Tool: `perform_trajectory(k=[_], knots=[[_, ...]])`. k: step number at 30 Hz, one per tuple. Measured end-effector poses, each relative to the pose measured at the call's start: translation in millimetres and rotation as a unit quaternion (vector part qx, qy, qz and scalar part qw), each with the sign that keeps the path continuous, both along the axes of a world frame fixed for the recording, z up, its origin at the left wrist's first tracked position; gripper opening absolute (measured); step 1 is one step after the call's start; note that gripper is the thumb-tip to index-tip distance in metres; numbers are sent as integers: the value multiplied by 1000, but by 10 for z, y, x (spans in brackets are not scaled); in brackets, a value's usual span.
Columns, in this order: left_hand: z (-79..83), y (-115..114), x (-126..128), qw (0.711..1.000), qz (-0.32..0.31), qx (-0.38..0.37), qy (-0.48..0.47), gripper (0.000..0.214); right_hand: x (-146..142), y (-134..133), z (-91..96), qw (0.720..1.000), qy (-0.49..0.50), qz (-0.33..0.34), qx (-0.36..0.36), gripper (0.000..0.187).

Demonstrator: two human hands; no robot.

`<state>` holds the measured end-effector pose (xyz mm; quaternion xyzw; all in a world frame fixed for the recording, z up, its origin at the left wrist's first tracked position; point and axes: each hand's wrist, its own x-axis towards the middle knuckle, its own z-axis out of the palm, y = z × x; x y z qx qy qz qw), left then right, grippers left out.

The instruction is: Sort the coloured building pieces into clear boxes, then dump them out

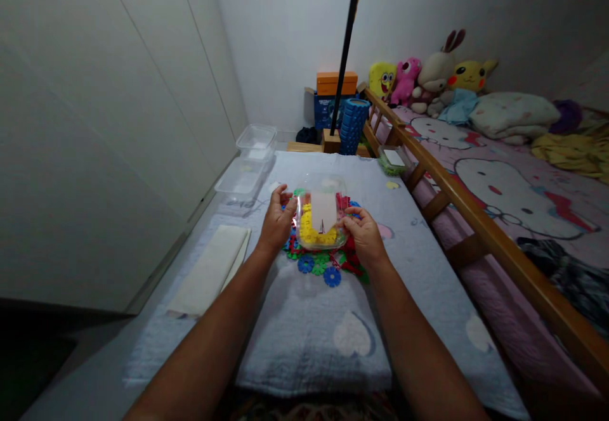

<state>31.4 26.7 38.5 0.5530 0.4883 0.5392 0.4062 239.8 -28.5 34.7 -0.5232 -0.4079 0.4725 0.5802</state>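
Note:
Between my hands is a clear plastic box [301,238] with yellow plastic pieces [318,238] inside and a white label [323,208] with a small dark mark on it. My left hand [276,223] grips the box's left side, thumb along the edge. On the right side, my right hand [364,236] holds the box with thumb and fingers pinched near its edge. Under and around it lies a pile of snowflake-shaped plastic discs in blue [332,276], green [320,265] and red [352,257]. The box hides part of this pile.
Clear plastic containers [240,179] stand at the table's far left, near a folded cream cloth [212,269]. A lidded box with green pieces [392,162] sits at the far right. A wooden bed rail [442,199] runs along the right; a white cabinet [118,123] borders the left.

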Motion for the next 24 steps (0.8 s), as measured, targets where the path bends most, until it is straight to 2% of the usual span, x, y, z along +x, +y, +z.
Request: perform_trajectory(k=[4, 6, 9, 12, 18, 21, 24], knots=[[-130, -218, -85, 994, 69, -52, 68, 39, 95, 31, -4, 998, 54, -40, 19, 44], [-174, -340, -89, 989, 50, -93, 101, 32, 168, 53, -19, 994, 76, -71, 26, 43], [-199, -477, -51, 984, -14, -128, 127, 32, 292, 78, -60, 987, 108, -113, 29, 42], [-189, -529, -1, 986, -32, -135, 93, 33, 407, 90, -116, 979, 140, -142, 29, 44], [-103, -481, 61, 994, 9, -108, -35, 31, 588, 110, -184, 963, 201, -178, 30, 46], [-9, -453, 82, 997, 23, -69, -19, 29, 654, 117, -195, 956, 226, -184, 32, 45], [115, -441, 110, 997, 51, -25, 60, 25, 681, 122, -216, 954, 236, -183, 30, 45]])
